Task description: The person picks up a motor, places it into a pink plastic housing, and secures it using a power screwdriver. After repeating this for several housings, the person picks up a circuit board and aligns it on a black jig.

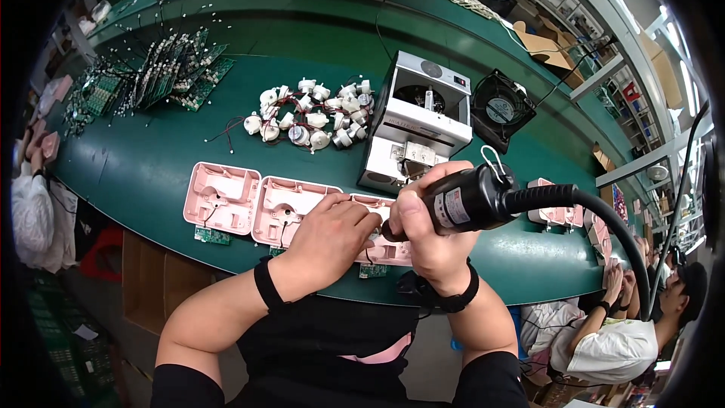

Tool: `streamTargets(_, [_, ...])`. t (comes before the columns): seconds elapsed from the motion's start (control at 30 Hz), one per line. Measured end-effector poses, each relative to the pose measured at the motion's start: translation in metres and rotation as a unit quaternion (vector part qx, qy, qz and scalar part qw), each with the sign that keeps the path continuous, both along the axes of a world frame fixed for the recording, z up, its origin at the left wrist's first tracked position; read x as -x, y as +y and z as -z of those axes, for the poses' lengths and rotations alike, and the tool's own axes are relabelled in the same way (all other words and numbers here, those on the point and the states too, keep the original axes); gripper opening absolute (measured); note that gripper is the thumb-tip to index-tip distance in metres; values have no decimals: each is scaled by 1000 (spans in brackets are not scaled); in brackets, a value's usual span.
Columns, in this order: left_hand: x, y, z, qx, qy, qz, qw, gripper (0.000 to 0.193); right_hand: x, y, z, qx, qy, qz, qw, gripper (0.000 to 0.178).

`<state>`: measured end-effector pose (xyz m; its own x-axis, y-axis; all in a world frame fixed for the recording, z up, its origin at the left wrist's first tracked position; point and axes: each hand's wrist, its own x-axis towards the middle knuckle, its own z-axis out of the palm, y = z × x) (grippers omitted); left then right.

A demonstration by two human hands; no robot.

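My right hand (434, 245) is wrapped around a black electric screwdriver (468, 200), whose thick cable arches off to the right. Its tip points down and left toward the third pink plastic shell (393, 255) in a row. My left hand (326, 238) reaches over that shell with fingers bent close to the screwdriver's tip; what they pinch, if anything, is hidden. Left of it lie a second pink shell (273, 215) and a first pink shell (219, 204), hollow sides up. Small green circuit boards (212, 236) stick out along the shells' near edges.
Small white motors (310, 115) with wires lie heaped beyond the shells. A screw feeder (419, 125) stands behind my right hand, beside a black fan (501, 108). Wired circuit boards (162, 72) are piled far left. More pink shells (555, 204) and a co-worker (615, 340) are at right.
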<state>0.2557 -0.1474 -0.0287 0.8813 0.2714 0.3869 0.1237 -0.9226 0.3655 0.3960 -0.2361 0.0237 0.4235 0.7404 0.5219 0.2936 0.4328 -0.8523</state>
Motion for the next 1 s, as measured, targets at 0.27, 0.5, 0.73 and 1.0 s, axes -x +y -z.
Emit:
streamTargets(0.27, [7,10,-10,17,13,48,999,49,-28,10,-67,-142,94,43,984,23])
streamTargets(0.5, [31,30,-26,12,78,42,996,92,-51,39,-62,-57,41,79,994,21])
streamTargets(0.73, [29,29,-5,-5,79,41,996,103,17,2,-52,-67,146,-63,985,25])
streamTargets(1.0, [27,26,3,7,50,30,998,97,22,16,-7,-29,46,-45,998,32])
